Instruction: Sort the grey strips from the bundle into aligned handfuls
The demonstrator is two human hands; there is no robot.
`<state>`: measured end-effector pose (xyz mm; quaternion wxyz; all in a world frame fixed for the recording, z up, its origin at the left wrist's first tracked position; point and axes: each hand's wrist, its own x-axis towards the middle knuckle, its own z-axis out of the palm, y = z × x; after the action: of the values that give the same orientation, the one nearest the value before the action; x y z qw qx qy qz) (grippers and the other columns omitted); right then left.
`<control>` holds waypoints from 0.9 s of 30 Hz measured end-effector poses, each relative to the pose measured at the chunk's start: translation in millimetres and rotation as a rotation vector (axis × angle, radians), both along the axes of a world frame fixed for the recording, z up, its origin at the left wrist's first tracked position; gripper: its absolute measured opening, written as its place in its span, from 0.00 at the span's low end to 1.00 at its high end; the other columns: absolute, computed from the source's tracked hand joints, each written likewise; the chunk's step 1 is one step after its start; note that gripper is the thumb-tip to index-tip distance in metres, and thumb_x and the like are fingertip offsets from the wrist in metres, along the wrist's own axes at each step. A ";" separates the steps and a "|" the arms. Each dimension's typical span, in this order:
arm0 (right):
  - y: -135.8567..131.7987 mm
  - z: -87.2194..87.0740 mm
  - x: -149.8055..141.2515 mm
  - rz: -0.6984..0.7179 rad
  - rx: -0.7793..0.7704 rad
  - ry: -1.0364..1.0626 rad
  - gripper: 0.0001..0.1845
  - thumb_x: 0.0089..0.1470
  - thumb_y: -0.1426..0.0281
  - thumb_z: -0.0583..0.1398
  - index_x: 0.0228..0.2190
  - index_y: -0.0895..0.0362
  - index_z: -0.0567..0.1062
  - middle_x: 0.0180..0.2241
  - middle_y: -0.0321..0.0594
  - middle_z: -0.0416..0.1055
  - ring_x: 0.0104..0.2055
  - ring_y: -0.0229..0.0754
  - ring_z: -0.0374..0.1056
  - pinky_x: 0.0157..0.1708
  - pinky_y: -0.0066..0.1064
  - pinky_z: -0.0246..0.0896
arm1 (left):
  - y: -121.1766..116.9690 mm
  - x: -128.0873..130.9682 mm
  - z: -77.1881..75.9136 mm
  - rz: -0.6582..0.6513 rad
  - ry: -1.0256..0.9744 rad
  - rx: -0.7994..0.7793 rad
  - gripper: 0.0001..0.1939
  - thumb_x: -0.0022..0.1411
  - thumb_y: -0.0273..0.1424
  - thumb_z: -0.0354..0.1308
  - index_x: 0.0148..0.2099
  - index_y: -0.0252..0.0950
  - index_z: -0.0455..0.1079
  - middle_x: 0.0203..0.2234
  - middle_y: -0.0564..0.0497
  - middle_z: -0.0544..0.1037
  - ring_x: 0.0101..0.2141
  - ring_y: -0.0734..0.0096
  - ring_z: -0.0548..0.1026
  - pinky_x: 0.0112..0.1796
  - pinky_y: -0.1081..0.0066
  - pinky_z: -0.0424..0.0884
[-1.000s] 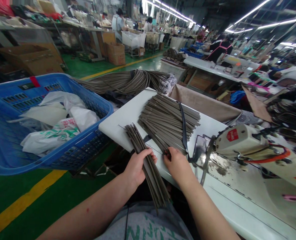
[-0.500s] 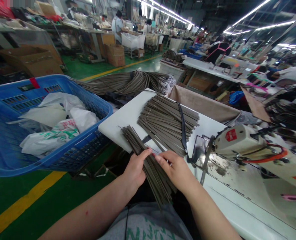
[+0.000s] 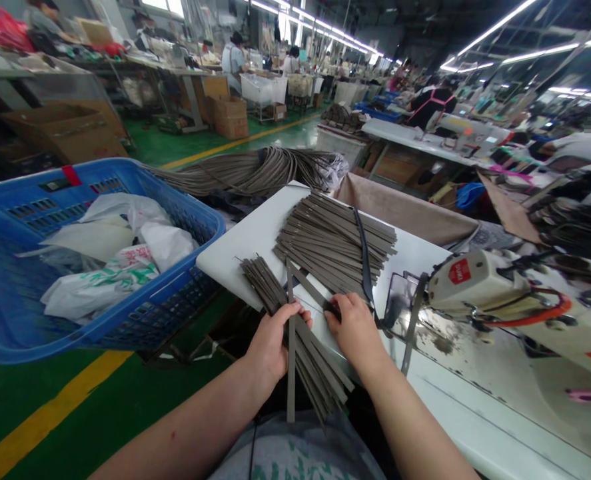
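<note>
My left hand (image 3: 271, 339) is closed around a bundle of grey-brown fabric strips (image 3: 322, 373), which hangs over the table's near edge towards my lap. Under its thumb, one separate strip (image 3: 291, 377) crosses the bundle almost upright. My right hand (image 3: 359, 333) pinches the near end of another strip (image 3: 314, 287) lying slantwise on the white table (image 3: 245, 243). Just beyond both hands spreads a fanned pile of similar strips (image 3: 320, 233), with a dark band (image 3: 364, 250) lying across its right part.
To the right stands a sewing machine (image 3: 490, 293) on the tabletop. A blue basket (image 3: 214, 233) holding white plastic bags (image 3: 100, 280) is at the left. Behind the table are a long coil of strips (image 3: 255, 170) and a brown cloth-sided bin (image 3: 400, 207). People sit at machines farther back.
My right hand has moved from the bundle slightly right to a strip on the table. One strip now stands apart across the bundle under my left thumb.
</note>
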<state>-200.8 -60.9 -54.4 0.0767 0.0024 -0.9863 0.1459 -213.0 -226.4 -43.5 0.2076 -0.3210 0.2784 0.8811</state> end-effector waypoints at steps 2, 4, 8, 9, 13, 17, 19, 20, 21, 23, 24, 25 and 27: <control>-0.3 1.0 -0.9 0.009 -0.004 -0.022 0.07 0.55 0.72 0.60 0.38 0.57 0.73 0.38 0.45 0.71 0.42 0.49 0.69 0.47 0.38 0.64 | -0.5 0.3 1.1 0.009 0.015 0.053 0.05 0.56 0.19 0.61 0.35 0.30 0.73 0.25 0.48 0.76 0.26 0.70 0.77 0.34 0.69 0.80; -2.0 1.3 -1.3 0.022 -0.001 -0.041 0.07 0.54 0.74 0.60 0.38 0.56 0.71 0.36 0.43 0.71 0.40 0.47 0.69 0.45 0.36 0.64 | -1.2 0.5 1.1 0.023 0.030 0.098 0.06 0.55 0.17 0.59 0.36 0.30 0.73 0.25 0.48 0.77 0.26 0.71 0.78 0.35 0.69 0.80; -8.0 1.1 -0.5 0.047 0.146 -0.029 0.09 0.55 0.77 0.58 0.40 0.57 0.69 0.37 0.45 0.71 0.40 0.48 0.69 0.45 0.36 0.63 | -1.8 0.2 -2.7 0.009 0.043 0.058 0.05 0.55 0.20 0.63 0.35 0.31 0.73 0.25 0.47 0.78 0.25 0.70 0.78 0.33 0.70 0.80; -9.4 1.4 -0.2 0.064 0.211 -0.024 0.08 0.56 0.78 0.57 0.39 0.57 0.70 0.37 0.46 0.71 0.41 0.49 0.68 0.44 0.37 0.64 | -1.8 0.1 -4.0 -0.003 0.051 0.033 0.05 0.55 0.20 0.64 0.35 0.31 0.73 0.25 0.47 0.79 0.25 0.69 0.79 0.33 0.70 0.80; -13.5 7.1 3.3 0.109 0.261 -0.007 0.09 0.56 0.80 0.54 0.37 0.57 0.70 0.35 0.46 0.70 0.39 0.49 0.68 0.40 0.37 0.64 | -1.0 0.2 -7.6 -0.003 0.056 0.038 0.06 0.55 0.19 0.63 0.37 0.31 0.73 0.35 0.41 0.82 0.36 0.63 0.82 0.38 0.68 0.80; -22.8 25.3 13.1 0.130 0.065 0.050 0.11 0.57 0.78 0.54 0.41 0.56 0.71 0.37 0.43 0.69 0.37 0.45 0.69 0.41 0.34 0.65 | -1.0 -0.4 -7.7 -0.032 0.100 0.071 0.07 0.57 0.21 0.63 0.40 0.30 0.74 0.41 0.39 0.82 0.40 0.60 0.81 0.41 0.65 0.79; -28.7 37.4 17.1 0.223 -0.009 0.035 0.13 0.58 0.77 0.54 0.43 0.56 0.72 0.38 0.43 0.70 0.39 0.45 0.69 0.43 0.34 0.65 | -1.1 -0.8 -7.0 -0.048 0.122 0.064 0.09 0.57 0.24 0.66 0.42 0.30 0.75 0.39 0.40 0.82 0.38 0.61 0.81 0.40 0.66 0.79; -30.5 42.9 17.5 0.287 -0.058 0.010 0.13 0.59 0.76 0.54 0.44 0.55 0.73 0.39 0.42 0.71 0.40 0.44 0.70 0.43 0.33 0.65 | -1.0 -0.9 -6.6 -0.054 0.132 0.058 0.10 0.56 0.25 0.67 0.42 0.29 0.75 0.37 0.41 0.82 0.36 0.62 0.81 0.39 0.67 0.79; -30.7 47.2 16.3 0.342 -0.117 -0.019 0.12 0.60 0.75 0.55 0.43 0.54 0.74 0.38 0.41 0.71 0.40 0.43 0.70 0.43 0.32 0.65 | -0.8 -0.9 -6.2 -0.056 0.138 0.052 0.10 0.55 0.26 0.68 0.40 0.29 0.75 0.35 0.42 0.81 0.34 0.64 0.80 0.37 0.68 0.79; -25.1 50.6 8.9 0.357 -0.219 -0.028 0.10 0.63 0.72 0.55 0.38 0.53 0.76 0.37 0.40 0.72 0.39 0.42 0.71 0.42 0.31 0.65 | -0.5 -0.6 -5.5 -0.037 0.133 0.036 0.09 0.53 0.25 0.70 0.37 0.30 0.74 0.29 0.47 0.79 0.29 0.69 0.78 0.33 0.71 0.78; -19.2 49.1 3.0 0.302 -0.232 0.005 0.10 0.64 0.70 0.55 0.35 0.53 0.77 0.36 0.41 0.72 0.39 0.42 0.71 0.43 0.31 0.65 | -0.4 -0.5 -5.1 -0.020 0.121 0.030 0.09 0.53 0.24 0.70 0.35 0.31 0.73 0.25 0.49 0.77 0.26 0.72 0.76 0.32 0.72 0.77; -11.8 45.4 -3.6 0.224 -0.208 0.054 0.10 0.64 0.69 0.55 0.35 0.54 0.77 0.36 0.42 0.72 0.40 0.44 0.71 0.44 0.33 0.65 | -0.6 -0.3 -4.7 -0.003 0.110 0.030 0.09 0.53 0.24 0.70 0.33 0.32 0.71 0.23 0.52 0.75 0.24 0.74 0.74 0.31 0.72 0.77; 4.5 32.8 -16.3 0.076 -0.065 0.141 0.09 0.62 0.67 0.59 0.42 0.58 0.76 0.42 0.49 0.72 0.46 0.51 0.70 0.50 0.41 0.64 | -1.8 -0.2 -3.6 0.022 0.103 0.049 0.10 0.54 0.24 0.70 0.31 0.32 0.69 0.22 0.54 0.71 0.23 0.77 0.72 0.30 0.73 0.76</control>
<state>-217.2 -56.4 -21.7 0.1402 0.0478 -0.9724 0.1803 -213.3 -228.2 -47.1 0.1912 -0.2733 0.2632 0.9052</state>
